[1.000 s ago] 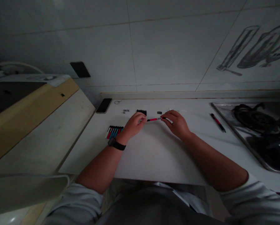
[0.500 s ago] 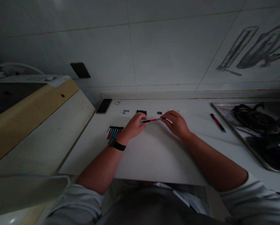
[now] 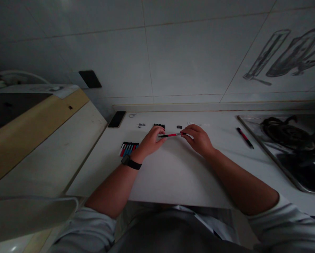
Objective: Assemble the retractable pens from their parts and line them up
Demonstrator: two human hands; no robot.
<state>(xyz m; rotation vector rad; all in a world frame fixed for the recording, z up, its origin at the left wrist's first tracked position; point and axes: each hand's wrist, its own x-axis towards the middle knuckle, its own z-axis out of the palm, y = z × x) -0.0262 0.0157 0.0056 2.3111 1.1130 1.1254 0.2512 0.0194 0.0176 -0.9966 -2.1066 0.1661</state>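
Red pen [image 3: 171, 135] sits pinched in the right hand [image 3: 199, 139].

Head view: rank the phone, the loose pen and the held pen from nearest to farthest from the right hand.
1. Held pen: in the fingers of the right hand, reaching left.
2. Loose pen: right of that hand, on the counter.
3. Phone: far left, at the back of the counter.

The counter [image 3: 173, 175] looks smooth, the pen [image 3: 172, 135] above it plastic, tiles [image 3: 184, 59] behind it glossy, the hob tray [image 3: 252, 123] at its right metal.
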